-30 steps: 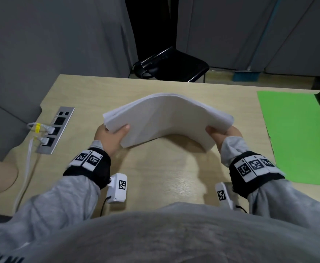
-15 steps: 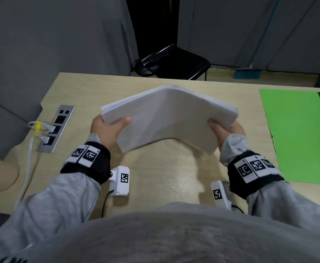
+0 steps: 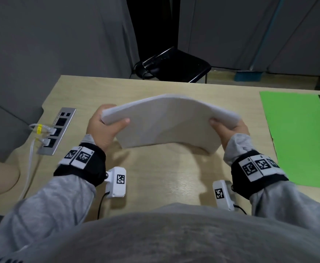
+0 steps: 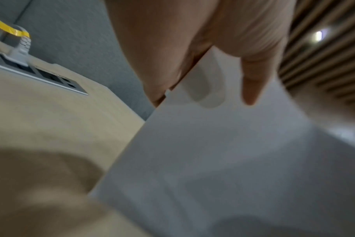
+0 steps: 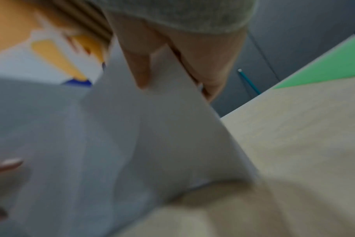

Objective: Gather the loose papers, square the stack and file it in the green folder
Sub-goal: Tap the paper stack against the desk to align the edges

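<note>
A thick stack of white papers (image 3: 166,120) is held above the wooden desk (image 3: 166,177), bowed upward in the middle. My left hand (image 3: 106,126) grips its left edge, thumb on top and fingers beneath. My right hand (image 3: 227,128) grips the right edge the same way. The left wrist view shows the paper stack (image 4: 223,160) from below with my thumb (image 4: 251,83) pressed on it. The right wrist view, blurred, shows the stack (image 5: 132,144) under my thumb (image 5: 140,70). The green folder (image 3: 297,137) lies open and flat at the desk's right side.
A metal socket panel (image 3: 57,130) with white cables plugged in is set into the desk at the left. A black chair (image 3: 174,66) stands beyond the far edge. Grey partitions surround the desk. A blue-green broom (image 3: 248,74) leans behind at right.
Both hands have lifted the stack higher and tilted its near edge up. The bow in the papers stays. The folder has not moved.
</note>
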Action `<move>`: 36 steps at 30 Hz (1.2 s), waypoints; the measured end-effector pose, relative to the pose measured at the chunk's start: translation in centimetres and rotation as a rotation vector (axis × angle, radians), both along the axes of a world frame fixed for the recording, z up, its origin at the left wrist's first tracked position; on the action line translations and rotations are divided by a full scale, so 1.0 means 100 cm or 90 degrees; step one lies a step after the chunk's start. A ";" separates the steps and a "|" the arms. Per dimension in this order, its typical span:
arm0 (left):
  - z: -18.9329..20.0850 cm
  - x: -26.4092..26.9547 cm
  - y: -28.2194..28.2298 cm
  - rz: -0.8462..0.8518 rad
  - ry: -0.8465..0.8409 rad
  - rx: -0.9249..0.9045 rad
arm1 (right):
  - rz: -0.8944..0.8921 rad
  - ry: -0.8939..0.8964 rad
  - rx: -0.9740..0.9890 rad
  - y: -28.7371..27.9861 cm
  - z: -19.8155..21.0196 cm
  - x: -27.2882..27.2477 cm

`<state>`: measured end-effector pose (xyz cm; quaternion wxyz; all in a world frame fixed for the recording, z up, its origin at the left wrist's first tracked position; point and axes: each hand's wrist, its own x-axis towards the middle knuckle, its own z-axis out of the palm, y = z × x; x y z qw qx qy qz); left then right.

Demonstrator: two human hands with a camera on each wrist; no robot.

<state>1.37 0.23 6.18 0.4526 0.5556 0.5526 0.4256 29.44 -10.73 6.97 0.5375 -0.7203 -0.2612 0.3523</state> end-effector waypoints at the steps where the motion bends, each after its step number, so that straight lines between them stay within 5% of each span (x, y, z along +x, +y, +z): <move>1: -0.004 0.000 -0.002 -0.003 0.035 -0.035 | 0.014 -0.020 -0.057 0.000 -0.002 0.000; 5: -0.011 -0.001 -0.002 0.073 0.104 -0.085 | 0.007 -0.030 -0.093 0.000 0.001 -0.002; 8: 0.002 -0.002 0.003 0.090 0.130 0.049 | 0.009 -0.124 -0.031 0.003 0.013 -0.005; 10: 0.013 0.005 0.003 0.083 0.241 0.163 | 0.047 -0.224 -0.006 0.005 0.019 -0.009; 14: 0.035 0.041 -0.006 -0.159 0.510 0.331 | 0.224 -0.431 0.102 0.012 0.033 -0.020; 17: 0.044 0.059 -0.010 -0.248 0.429 0.399 | 0.269 -0.556 0.184 0.016 0.046 -0.028; 24: 0.052 0.048 -0.007 -0.095 0.233 0.263 | 0.107 -0.400 0.061 0.015 0.041 -0.013; 32: 0.050 0.039 -0.006 -0.068 0.051 0.207 | 0.032 0.034 0.260 0.018 0.045 -0.019; 36: 0.051 0.041 -0.011 -0.081 -0.067 0.216 | 0.060 0.041 0.245 0.017 0.059 -0.030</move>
